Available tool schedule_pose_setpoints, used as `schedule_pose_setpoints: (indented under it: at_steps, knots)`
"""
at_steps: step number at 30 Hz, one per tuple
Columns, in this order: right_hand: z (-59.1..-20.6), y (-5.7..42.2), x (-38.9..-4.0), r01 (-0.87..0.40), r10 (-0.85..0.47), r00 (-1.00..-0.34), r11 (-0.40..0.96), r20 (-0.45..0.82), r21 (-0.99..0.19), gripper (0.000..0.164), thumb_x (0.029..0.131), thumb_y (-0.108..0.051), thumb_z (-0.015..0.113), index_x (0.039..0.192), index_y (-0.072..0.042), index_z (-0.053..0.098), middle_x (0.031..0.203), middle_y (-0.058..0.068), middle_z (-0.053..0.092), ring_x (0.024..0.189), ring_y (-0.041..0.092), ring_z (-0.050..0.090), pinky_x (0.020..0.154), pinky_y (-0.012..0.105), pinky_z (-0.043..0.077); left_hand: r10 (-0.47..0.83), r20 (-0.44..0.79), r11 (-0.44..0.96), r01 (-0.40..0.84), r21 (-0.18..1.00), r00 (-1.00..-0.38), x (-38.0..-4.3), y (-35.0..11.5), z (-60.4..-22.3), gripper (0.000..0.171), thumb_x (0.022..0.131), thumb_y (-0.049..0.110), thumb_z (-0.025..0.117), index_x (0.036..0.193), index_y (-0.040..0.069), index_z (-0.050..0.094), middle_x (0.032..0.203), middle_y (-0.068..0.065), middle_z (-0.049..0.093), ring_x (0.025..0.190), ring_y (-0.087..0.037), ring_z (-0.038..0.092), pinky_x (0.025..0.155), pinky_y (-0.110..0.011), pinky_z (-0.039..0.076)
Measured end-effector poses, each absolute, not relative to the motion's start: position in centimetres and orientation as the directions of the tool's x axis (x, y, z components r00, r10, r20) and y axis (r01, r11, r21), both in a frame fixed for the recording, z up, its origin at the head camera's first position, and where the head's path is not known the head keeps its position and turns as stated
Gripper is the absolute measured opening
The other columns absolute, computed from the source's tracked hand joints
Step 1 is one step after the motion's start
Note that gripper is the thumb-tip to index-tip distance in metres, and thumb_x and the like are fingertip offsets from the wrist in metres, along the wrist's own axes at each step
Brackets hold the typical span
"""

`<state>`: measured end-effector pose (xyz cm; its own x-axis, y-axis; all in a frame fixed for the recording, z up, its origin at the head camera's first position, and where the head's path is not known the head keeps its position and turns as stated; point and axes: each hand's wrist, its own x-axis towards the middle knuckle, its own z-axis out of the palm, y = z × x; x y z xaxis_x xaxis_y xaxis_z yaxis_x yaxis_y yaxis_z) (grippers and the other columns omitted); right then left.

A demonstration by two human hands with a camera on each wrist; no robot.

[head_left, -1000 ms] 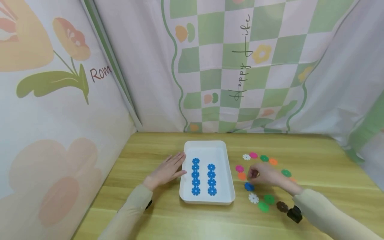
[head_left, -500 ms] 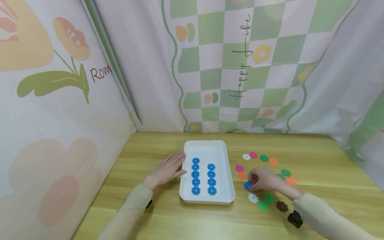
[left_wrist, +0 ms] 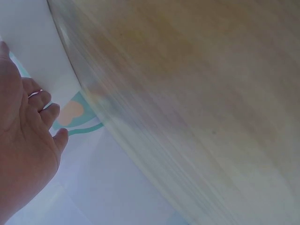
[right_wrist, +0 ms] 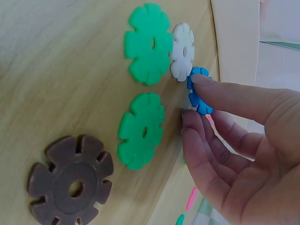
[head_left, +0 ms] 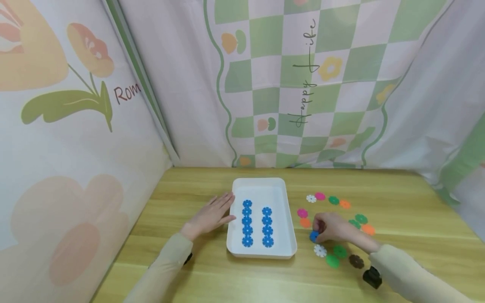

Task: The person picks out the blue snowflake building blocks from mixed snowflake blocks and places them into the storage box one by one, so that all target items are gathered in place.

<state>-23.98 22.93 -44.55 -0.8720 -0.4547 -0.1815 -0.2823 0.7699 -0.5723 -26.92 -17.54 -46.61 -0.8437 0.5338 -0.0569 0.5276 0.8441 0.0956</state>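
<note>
My right hand (head_left: pixel 335 227) pinches a blue snowflake disc (head_left: pixel 313 237) at the table, right of the white tray (head_left: pixel 261 255). In the right wrist view the thumb lies over that blue disc (right_wrist: pixel 202 107), with the index finger partly hidden behind it. My left hand (head_left: pixel 210 215) lies with its fingers extended, their tips touching the tray's left rim. Inside the tray, blue snowflake discs form two columns: a left column (head_left: pixel 247 220) and a slightly shorter right column (head_left: pixel 267 220).
Around the right hand lie loose discs: a white one (head_left: pixel 320 251), a light green one (head_left: pixel 333 261), a green one (head_left: pixel 340 251), a brown one (head_left: pixel 356 261) and an orange one (head_left: pixel 368 229). Pink, white, green and orange ones lie farther back. A curtain (head_left: pixel 295 84) stands behind the table.
The right hand has come down slightly toward the front and taken the blue disc between thumb and finger. A green and an orange disc behind it show more fully. Left hand unmoved.
</note>
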Motion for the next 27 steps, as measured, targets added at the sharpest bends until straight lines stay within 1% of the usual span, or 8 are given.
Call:
schedule_pose_setpoints:
  at_steps: [3, 7, 12, 16, 20, 23, 27]
  knots:
    - [-44.4, 23.0, -24.0, -0.29, -0.466, -0.867, 0.758, -0.175, -0.584, 0.027, 0.073, -0.007, 0.083, 0.086, -0.006, 0.06, 0.082, 0.002, 0.063, 0.075, 0.013, 0.054, 0.063, 0.02, 0.047, 0.536, -0.053, 0.843, 0.53, 0.096, -0.843, -26.9, -17.5, -46.6, 0.074, 0.103, 0.056, 0.035, 0.159, 0.009, 0.019, 0.167, -0.007, 0.016, 0.155, -0.024, 0.019, 0.128, -0.047, 0.018]
    - [-44.0, 23.1, -24.1, -0.305, -0.486, -0.861, 0.731, -0.152, -0.61, 0.019, 0.075, -0.004, 0.077, 0.086, -0.006, 0.061, 0.083, 0.003, 0.064, 0.076, 0.013, 0.055, 0.063, 0.02, 0.048, 0.537, -0.055, 0.842, 0.53, 0.101, -0.842, -26.9, -17.5, -46.6, 0.074, 0.103, 0.055, 0.036, 0.159, 0.009, 0.019, 0.167, -0.007, 0.016, 0.155, -0.024, 0.019, 0.127, -0.047, 0.019]
    - [-43.0, 23.1, -24.7, -0.368, -0.531, -0.843, 0.681, -0.082, -0.633, 0.013, 0.078, -0.003, 0.071, 0.088, -0.005, 0.062, 0.087, 0.005, 0.066, 0.079, 0.011, 0.058, 0.065, 0.02, 0.051, 0.535, -0.061, 0.842, 0.527, 0.111, -0.842, -26.9, -17.5, -46.5, 0.074, 0.103, 0.055, 0.037, 0.159, 0.01, 0.018, 0.168, -0.006, 0.015, 0.156, -0.024, 0.018, 0.128, -0.047, 0.018]
    - [-41.7, 22.7, -25.6, -0.409, -0.554, -0.832, 0.653, -0.033, -0.637, 0.01, 0.08, 0.0, 0.068, 0.088, -0.003, 0.063, 0.086, 0.007, 0.068, 0.079, 0.011, 0.06, 0.062, 0.019, 0.051, 0.538, -0.06, 0.841, 0.53, 0.114, -0.841, -26.9, -17.6, -46.5, 0.074, 0.103, 0.055, 0.037, 0.159, 0.01, 0.018, 0.168, -0.006, 0.015, 0.156, -0.024, 0.018, 0.127, -0.048, 0.018]
    - [-40.7, 21.9, -26.6, -0.379, -0.541, -0.839, 0.656, -0.056, -0.653, 0.008, 0.083, -0.002, 0.067, 0.09, -0.002, 0.063, 0.087, 0.008, 0.068, 0.079, 0.012, 0.06, 0.062, 0.021, 0.051, 0.543, -0.054, 0.837, 0.535, 0.119, -0.838, -26.9, -17.6, -46.5, 0.074, 0.103, 0.055, 0.038, 0.159, 0.009, 0.019, 0.167, -0.007, 0.016, 0.155, -0.025, 0.019, 0.127, -0.048, 0.019]
    - [-40.2, 21.1, -27.5, -0.339, -0.527, -0.846, 0.656, -0.087, -0.674, 0.007, 0.087, -0.003, 0.065, 0.092, 0.0, 0.062, 0.089, 0.009, 0.066, 0.08, 0.014, 0.061, 0.066, 0.026, 0.056, 0.544, -0.054, 0.836, 0.536, 0.117, -0.837, -27.0, -17.6, -46.5, 0.074, 0.103, 0.055, 0.038, 0.159, 0.009, 0.02, 0.167, -0.007, 0.016, 0.155, -0.025, 0.019, 0.127, -0.048, 0.019]
    - [-39.8, 19.9, -29.0, -0.318, -0.512, -0.855, 0.646, -0.084, -0.694, 0.008, 0.088, -0.002, 0.064, 0.094, 0.002, 0.062, 0.091, 0.013, 0.066, 0.081, 0.017, 0.064, 0.071, 0.032, 0.061, 0.544, -0.049, 0.836, 0.536, 0.121, -0.838, -27.0, -17.6, -46.5, 0.074, 0.103, 0.054, 0.038, 0.158, 0.008, 0.02, 0.167, -0.008, 0.017, 0.155, -0.026, 0.019, 0.127, -0.048, 0.019]
